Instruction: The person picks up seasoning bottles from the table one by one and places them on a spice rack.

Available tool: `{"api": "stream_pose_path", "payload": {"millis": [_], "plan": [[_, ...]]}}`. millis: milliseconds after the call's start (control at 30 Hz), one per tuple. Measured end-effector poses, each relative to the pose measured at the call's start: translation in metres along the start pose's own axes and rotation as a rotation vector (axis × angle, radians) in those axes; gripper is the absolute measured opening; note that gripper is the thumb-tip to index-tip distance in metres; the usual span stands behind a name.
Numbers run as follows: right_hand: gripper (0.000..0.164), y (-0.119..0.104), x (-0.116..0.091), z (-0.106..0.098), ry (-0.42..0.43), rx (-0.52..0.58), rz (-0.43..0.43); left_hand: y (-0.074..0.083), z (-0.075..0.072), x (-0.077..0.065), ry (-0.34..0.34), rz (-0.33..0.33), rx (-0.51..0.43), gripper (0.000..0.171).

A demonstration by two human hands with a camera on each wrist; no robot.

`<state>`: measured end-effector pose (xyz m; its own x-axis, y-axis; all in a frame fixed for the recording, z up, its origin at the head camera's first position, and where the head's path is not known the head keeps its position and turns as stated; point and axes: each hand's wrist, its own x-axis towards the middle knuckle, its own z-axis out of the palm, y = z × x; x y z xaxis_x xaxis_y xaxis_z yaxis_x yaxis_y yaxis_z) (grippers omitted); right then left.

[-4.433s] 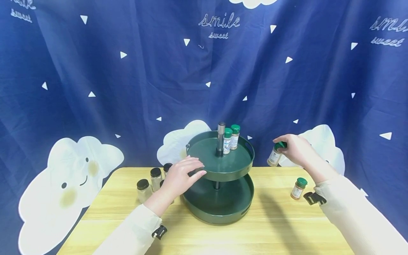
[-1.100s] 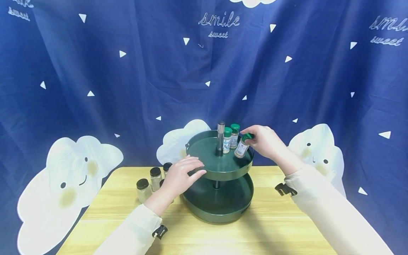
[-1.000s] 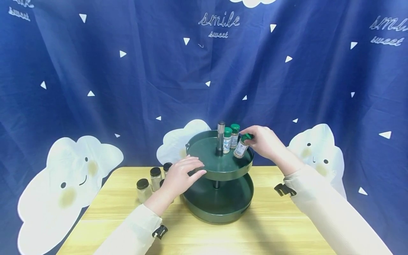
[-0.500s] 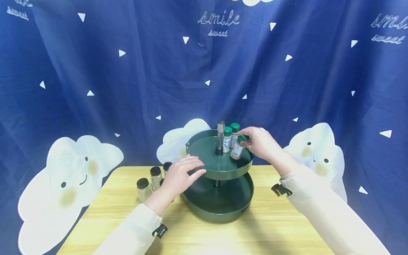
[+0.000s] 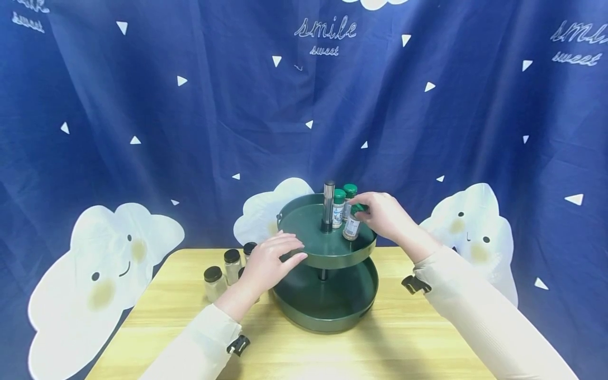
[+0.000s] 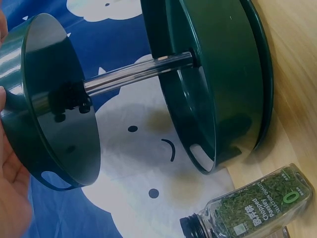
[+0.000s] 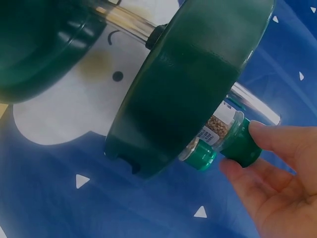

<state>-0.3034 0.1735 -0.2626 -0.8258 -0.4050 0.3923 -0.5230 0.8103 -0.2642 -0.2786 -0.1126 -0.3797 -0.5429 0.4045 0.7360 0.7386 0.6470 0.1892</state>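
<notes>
A dark green two-tier round tray [image 5: 328,258] stands on the wooden table. My right hand [image 5: 385,214] pinches the green cap of a small spice jar [image 5: 351,228] over the upper tier's right side. In the right wrist view, thumb and fingers are around that green cap [image 7: 242,144]; the tray wall hides the jar's lower part. Two more green-capped spice jars stand beside the centre post, one at the post [image 5: 338,211] and one partly hidden behind my fingers [image 5: 350,191]. My left hand [image 5: 268,261] holds the upper tier's left front rim, thumb outside.
Several black-capped jars [image 5: 231,264] stand on the table [image 5: 157,295] left of the tray, partly behind my left hand. One, a chopped parsley jar [image 6: 262,201], shows its label in the left wrist view. A blue cloud-patterned cloth [image 5: 190,105] hangs behind the table.
My right hand has carried the green-capped jar left from beyond the tray onto the upper tier's right side, lately lowering it and bringing it more upright. The left hand stays at the rim.
</notes>
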Motion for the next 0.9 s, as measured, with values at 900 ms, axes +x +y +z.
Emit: {"api": "stream_pose_path", "payload": {"millis": [900], "plan": [[0.032,0.000,0.003,0.014,0.111,-0.050,-0.096,0.000,0.001,0.000,0.008,-0.002,-0.007,0.027]]}}
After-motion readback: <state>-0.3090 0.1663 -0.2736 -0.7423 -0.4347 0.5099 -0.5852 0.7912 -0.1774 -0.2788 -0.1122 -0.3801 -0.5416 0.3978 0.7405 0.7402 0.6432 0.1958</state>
